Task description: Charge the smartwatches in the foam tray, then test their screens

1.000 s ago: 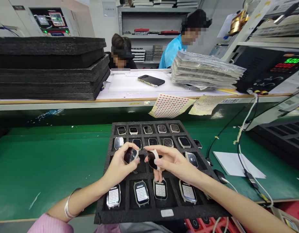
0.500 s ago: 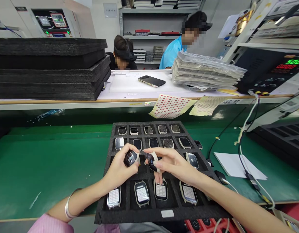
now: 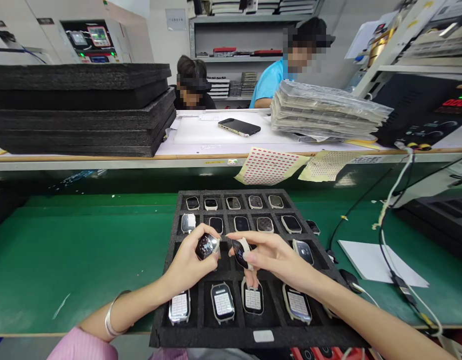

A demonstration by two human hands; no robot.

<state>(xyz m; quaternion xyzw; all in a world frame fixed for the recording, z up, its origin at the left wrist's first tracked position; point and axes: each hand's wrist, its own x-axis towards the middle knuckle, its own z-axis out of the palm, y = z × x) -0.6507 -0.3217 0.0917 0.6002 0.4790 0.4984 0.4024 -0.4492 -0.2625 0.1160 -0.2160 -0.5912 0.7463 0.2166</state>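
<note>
The person wears a pink sleeve (image 3: 81,345) and a silver bangle (image 3: 110,320).

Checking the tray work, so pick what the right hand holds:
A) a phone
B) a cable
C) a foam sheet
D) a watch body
D: the right hand pinches a watch body by its pale frame, dark face showing, above the foam tray.

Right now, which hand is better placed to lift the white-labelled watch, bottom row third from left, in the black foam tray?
Probably the right hand: its fingers reach down over that white-labelled watch, while the left hand sits further off.
</note>
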